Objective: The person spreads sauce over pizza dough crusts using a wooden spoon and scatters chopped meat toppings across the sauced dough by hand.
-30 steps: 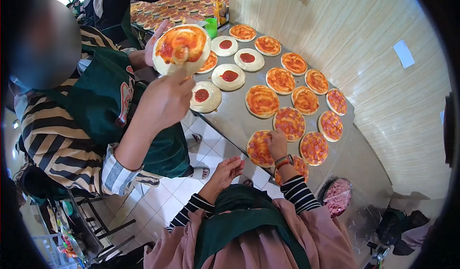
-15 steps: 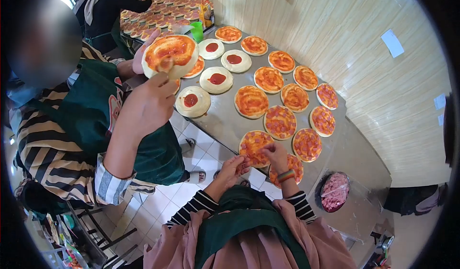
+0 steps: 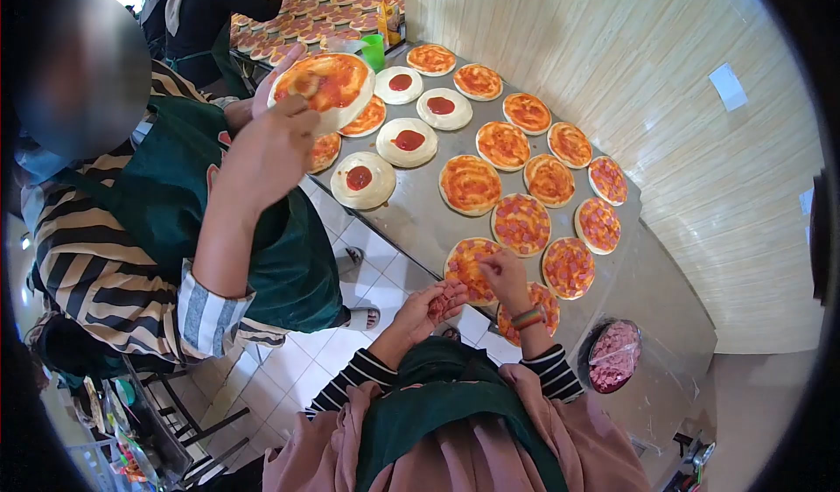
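My left hand (image 3: 416, 315) is palm up at the table's near edge, cupping a small heap of diced pink meat (image 3: 449, 298). Over a sauced pizza base (image 3: 465, 263) hovers my right hand (image 3: 505, 280), fingers pinched together; whatever is between them is too small to make out. That base carries some meat pieces around its edge. Another topped pizza (image 3: 541, 304) lies partly under my right wrist. Just beyond are pizzas spread with meat, among them one at the centre (image 3: 521, 225) and one to the right (image 3: 569, 268).
A bowl of diced meat (image 3: 614, 357) with plastic film stands at right on the metal table (image 3: 398, 221). At left, a co-worker's hand (image 3: 267, 155) spreads sauce on a held base (image 3: 331, 89). Sauce-dotted bases (image 3: 363, 179), a green cup (image 3: 374, 52) and a wall (image 3: 612, 72) are farther off.
My left hand has opened upward, exposing the diced meat in its palm. My right hand stays pinched over the same pizza. The view has shifted slightly; the co-worker keeps spreading sauce.
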The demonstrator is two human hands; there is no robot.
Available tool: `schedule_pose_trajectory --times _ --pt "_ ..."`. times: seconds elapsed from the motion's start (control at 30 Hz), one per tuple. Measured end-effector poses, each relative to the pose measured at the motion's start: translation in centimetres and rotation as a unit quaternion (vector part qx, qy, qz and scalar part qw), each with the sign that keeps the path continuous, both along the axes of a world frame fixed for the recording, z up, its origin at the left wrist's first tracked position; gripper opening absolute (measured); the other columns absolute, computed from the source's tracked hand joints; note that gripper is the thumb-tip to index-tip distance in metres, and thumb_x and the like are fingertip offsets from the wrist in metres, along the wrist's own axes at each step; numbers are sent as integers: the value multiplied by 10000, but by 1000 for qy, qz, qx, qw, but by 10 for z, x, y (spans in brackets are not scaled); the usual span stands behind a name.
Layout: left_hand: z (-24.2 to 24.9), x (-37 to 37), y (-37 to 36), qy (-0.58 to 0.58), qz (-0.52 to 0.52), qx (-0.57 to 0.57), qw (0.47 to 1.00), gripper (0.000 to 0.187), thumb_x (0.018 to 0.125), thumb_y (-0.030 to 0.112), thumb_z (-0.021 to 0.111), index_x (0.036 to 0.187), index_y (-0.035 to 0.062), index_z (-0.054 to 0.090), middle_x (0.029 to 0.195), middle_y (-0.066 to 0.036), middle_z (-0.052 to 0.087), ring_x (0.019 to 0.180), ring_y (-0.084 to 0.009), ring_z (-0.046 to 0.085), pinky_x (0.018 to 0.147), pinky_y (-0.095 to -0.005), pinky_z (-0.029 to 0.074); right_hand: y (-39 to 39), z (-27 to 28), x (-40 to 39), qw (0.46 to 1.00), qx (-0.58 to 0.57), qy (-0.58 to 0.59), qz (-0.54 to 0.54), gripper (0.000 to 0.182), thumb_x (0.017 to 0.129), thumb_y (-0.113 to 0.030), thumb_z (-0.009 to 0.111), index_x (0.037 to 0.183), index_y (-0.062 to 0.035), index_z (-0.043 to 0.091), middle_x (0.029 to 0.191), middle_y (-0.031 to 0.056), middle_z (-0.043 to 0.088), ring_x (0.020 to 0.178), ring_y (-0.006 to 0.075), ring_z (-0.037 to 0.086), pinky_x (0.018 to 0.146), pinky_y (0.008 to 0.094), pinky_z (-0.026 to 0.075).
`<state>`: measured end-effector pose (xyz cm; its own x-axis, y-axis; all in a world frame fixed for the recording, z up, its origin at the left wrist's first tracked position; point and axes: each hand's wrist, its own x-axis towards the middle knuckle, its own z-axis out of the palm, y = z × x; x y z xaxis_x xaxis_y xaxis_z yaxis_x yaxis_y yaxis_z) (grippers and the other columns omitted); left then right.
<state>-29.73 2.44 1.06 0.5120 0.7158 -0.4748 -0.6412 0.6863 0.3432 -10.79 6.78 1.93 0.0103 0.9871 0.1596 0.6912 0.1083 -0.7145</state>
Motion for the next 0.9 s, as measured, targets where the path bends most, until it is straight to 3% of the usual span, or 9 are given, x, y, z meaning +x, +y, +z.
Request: schedule_pose_trajectory --times 0.07,0.17,0.4,0.5,0.57,0.6,0.67,0.77,0.9 --pt "2 2 1 3 -2 3 1000 312 892 145 349 1153 -11 418 1089 -127 535 956 -209 558 806 -296 470 -9 16 -12 986 -75 91 121 188 644 -105 658 828 -80 638 757 117 494 694 269 524 630 349 435" --pt "4 4 3 33 -11 9 999 304 896 153 361 1143 -12 424 1072 -122 544 948 -203 559 802 -298 475 -19 24 -23 983 -16 38 180 180 647 -94 656 823 -73 623 767 119 496 720 262 526 632 339 433" --pt "-2 6 0 49 -44 6 998 295 895 145 369 1127 -27 431 1064 -134 545 946 -201 563 797 -292 477 -27 13 -17 981 -66 65 171 142 665 -124 671 779 -58 618 748 90 494 725 230 511 620 304 420" --pt "-4 0 -2 80 -24 -5 997 290 893 141 371 1119 -28 436 1091 -144 531 976 -214 552 798 -291 477 -15 -13 -4 973 -143 147 102 128 651 -101 658 752 -50 598 738 120 519 709 276 531 619 347 433" --pt "-7 -6 -6 82 -17 -9 996 291 893 141 370 1121 -28 434 1102 -149 524 991 -222 545 796 -292 478 -5 -44 4 986 -137 94 -29 123 677 -152 654 720 -44 615 678 117 528 663 260 521 615 329 426" --pt "-8 -8 -7 84 -9 -10 996 292 893 141 369 1122 -29 432 1113 -153 517 1005 -230 538 794 -292 479 -2 -45 3 986 -136 94 -29 123 677 -152 654 720 -44 615 678 117 528 663 260 521 615 329 426" --pt "-11 -12 -9 85 -8 -14 996 292 891 139 370 1123 -27 431 1114 -157 516 1006 -232 537 794 -294 479 5 -46 -1 998 -58 -31 -10 159 673 -183 627 704 -27 615 725 152 550 686 305 544 608 395 432" --pt "-10 -20 -13 88 -2 -21 996 292 890 136 369 1126 -24 428 1114 -161 515 1006 -235 535 794 -295 479 15 -52 -11 991 -118 -64 -16 151 680 -193 602 684 -44 629 775 155 547 748 302 540 643 403 428" --pt "-13 -25 -13 80 16 -22 996 287 889 132 366 1125 -18 430 1107 -160 518 1003 -232 535 793 -290 478 21 -58 -20 991 -65 -120 -7 133 680 -185 586 668 -59 628 819 147 541 781 293 534 665 399 428"
